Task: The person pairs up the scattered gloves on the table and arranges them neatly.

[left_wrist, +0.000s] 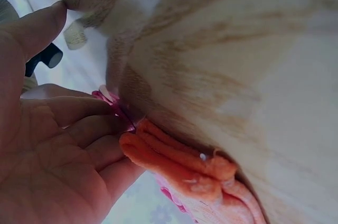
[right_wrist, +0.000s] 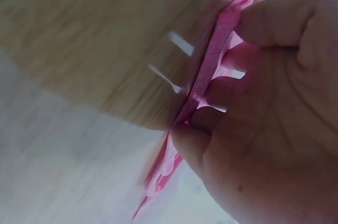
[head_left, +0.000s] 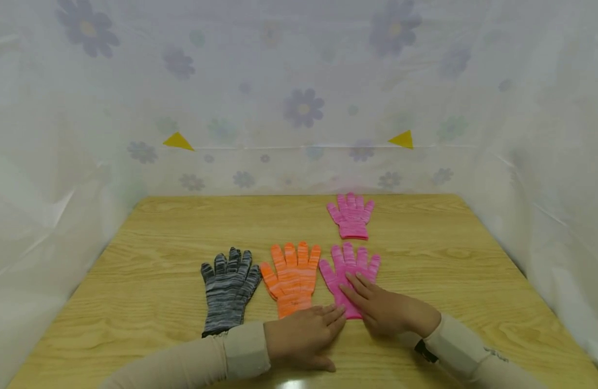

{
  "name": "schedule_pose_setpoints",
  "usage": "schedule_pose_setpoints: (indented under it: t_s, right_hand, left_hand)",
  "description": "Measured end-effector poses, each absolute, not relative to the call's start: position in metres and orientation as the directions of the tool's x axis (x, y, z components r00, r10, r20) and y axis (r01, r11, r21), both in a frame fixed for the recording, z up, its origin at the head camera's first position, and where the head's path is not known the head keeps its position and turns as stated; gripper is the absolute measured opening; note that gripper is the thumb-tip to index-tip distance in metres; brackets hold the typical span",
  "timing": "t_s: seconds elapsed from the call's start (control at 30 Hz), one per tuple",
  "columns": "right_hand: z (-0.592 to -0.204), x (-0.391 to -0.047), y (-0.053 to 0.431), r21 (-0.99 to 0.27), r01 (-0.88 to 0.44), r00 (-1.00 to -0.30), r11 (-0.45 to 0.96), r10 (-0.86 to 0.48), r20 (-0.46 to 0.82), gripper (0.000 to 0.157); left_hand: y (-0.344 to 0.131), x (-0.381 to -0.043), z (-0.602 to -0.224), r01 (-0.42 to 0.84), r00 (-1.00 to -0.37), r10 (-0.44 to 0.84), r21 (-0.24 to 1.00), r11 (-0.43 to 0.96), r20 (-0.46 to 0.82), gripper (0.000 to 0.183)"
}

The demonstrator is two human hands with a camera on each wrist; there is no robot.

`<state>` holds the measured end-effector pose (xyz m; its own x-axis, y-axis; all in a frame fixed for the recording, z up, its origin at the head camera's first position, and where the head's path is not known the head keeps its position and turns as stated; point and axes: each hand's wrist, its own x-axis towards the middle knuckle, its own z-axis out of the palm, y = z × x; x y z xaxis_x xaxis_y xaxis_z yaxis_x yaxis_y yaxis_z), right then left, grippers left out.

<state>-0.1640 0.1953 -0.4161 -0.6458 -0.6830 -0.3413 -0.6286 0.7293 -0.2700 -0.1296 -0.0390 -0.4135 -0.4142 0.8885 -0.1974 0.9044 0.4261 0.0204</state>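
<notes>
A pink knitted glove [head_left: 349, 259] lies flat on the table, fingers toward the far side. My right hand [head_left: 389, 309] rests on its palm and lower right part, fingers fairly straight; in the right wrist view the fingertips touch the pink glove [right_wrist: 208, 63]. My left hand [head_left: 304, 336] lies palm down with extended fingers, their tips at the pink glove's lower left cuff. Beside it, an orange glove [head_left: 293, 273] has its cuff edge partly hidden by my left hand. In the left wrist view the left fingers [left_wrist: 87, 126] are close to the orange glove [left_wrist: 179, 163].
A grey-black glove [head_left: 229, 292] lies left of the orange one, its cuff close to my left sleeve. Another pink glove [head_left: 352, 219] lies farther back on the wooden table [head_left: 440, 243]. A flowered white sheet [head_left: 260, 119] with yellow triangles hangs behind.
</notes>
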Motion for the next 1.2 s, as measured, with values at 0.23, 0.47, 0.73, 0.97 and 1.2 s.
schedule_pose_setpoints:
  t_s: [0.23, 0.47, 0.73, 0.97, 1.2]
  right_hand:
    - [-0.403, -0.176, 0.194, -0.339, -0.639, -0.628, 0.691, -0.723, -0.288, 0.058]
    - [-0.406, -0.199, 0.181, -0.332, -0.670, -0.625, 0.664, -0.746, -0.231, 0.062]
    - [-0.414, -0.215, 0.168, -0.267, -0.686, -0.621, 0.676, -0.736, -0.268, 0.065]
    - [-0.413, -0.223, 0.168, -0.259, -0.638, -0.631, 0.725, -0.685, -0.363, 0.066]
    - [-0.415, -0.226, 0.168, -0.255, -0.619, -0.636, 0.743, -0.665, -0.392, 0.066]
  left_hand:
    - [-0.041, -0.130, -0.411, 0.897, -0.424, 0.882, 0.041, 0.441, -0.205, 0.082]
    - [-0.042, -0.130, -0.411, 0.899, -0.420, 0.885, 0.037, 0.435, -0.202, 0.082]
    - [-0.040, -0.130, -0.412, 0.903, -0.411, 0.886, 0.040, 0.428, -0.213, 0.081]
    - [-0.041, -0.130, -0.413, 0.904, -0.410, 0.886, 0.030, 0.426, -0.214, 0.080]
    - [-0.041, -0.131, -0.414, 0.905, -0.409, 0.888, 0.031, 0.424, -0.211, 0.081]
